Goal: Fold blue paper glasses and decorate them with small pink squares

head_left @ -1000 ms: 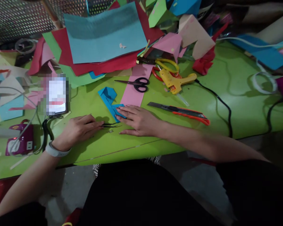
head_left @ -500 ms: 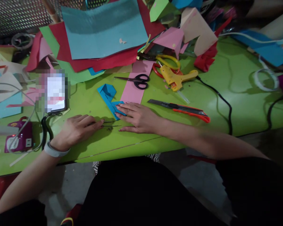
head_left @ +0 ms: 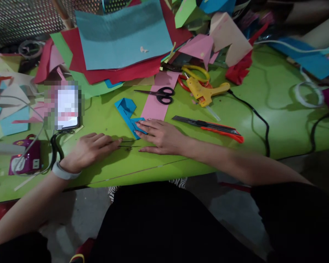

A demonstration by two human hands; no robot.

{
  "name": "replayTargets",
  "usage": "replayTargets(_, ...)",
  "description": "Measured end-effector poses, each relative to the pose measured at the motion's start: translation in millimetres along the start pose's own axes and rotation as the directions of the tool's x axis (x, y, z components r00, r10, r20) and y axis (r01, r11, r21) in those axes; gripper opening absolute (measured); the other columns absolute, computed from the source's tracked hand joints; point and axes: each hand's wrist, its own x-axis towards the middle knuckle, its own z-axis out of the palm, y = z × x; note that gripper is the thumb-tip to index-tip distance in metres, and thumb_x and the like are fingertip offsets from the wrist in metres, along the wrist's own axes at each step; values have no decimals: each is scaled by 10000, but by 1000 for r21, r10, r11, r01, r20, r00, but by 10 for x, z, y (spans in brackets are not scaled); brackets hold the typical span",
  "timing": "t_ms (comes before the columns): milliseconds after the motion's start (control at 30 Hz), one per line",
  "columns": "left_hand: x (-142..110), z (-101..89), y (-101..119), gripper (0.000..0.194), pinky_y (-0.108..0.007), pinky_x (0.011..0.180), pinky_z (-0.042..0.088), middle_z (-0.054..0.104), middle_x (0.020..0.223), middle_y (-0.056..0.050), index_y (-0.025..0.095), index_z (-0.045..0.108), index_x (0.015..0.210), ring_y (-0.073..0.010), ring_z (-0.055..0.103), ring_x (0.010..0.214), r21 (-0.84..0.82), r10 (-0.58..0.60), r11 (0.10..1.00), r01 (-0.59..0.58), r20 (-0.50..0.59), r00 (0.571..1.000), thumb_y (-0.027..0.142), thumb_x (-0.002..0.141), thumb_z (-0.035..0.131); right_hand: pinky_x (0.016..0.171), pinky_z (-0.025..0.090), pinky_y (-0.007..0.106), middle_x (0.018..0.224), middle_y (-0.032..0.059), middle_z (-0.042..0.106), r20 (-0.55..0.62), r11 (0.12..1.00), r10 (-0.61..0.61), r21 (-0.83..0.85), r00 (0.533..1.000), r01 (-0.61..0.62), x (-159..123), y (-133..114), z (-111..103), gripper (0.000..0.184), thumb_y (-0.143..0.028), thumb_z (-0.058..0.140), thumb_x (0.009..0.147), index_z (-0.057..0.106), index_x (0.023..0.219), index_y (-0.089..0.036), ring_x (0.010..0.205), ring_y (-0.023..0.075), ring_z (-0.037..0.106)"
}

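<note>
Right fingers [head_left: 147,130] spread, partly covering folded blue paper [head_left: 125,108], left fingers [head_left: 109,145] pinching what look like tweezers [head_left: 129,146], scissors [head_left: 162,95] across pink paper [head_left: 155,110], cutter [head_left: 211,128] and glue gun [head_left: 205,93] nearby

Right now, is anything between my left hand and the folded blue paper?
Nothing visible but the tweezers your left hand holds. Your right hand rests on the folded blue paper's lower right part, leaving its left edge uncovered.

Left hand [head_left: 94,148]: curled, thumb-side pinch, grip partly hidden | right hand [head_left: 161,137]: palm down, thumb apart
</note>
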Motion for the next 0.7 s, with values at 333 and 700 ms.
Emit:
replayTargets(333, -234, 71, -126, 324, -346, 753, 527, 732, 1036, -101, 191, 684, 1217, -218, 685, 881, 201, -550, 801, 564, -125, 826, 367, 967, 578, 1062, 492, 480, 1344, 174, 638, 34, 997, 27, 78, 999, -30, -10, 5, 16, 586, -556, 478, 978, 658, 1272, -83, 1260, 303, 597)
replayTargets(700, 373, 205, 608, 757, -454, 992, 489, 615, 1308, -253, 15, 523, 1368, -344, 600, 1195, -12, -261, 965, 261, 13, 965, 641, 951, 435, 1099, 463, 508, 1385, 215, 593, 57, 991, 32, 129, 998, -39, 5, -5, 14, 577, -547, 505, 966, 669, 1246, -70, 1292, 320, 569)
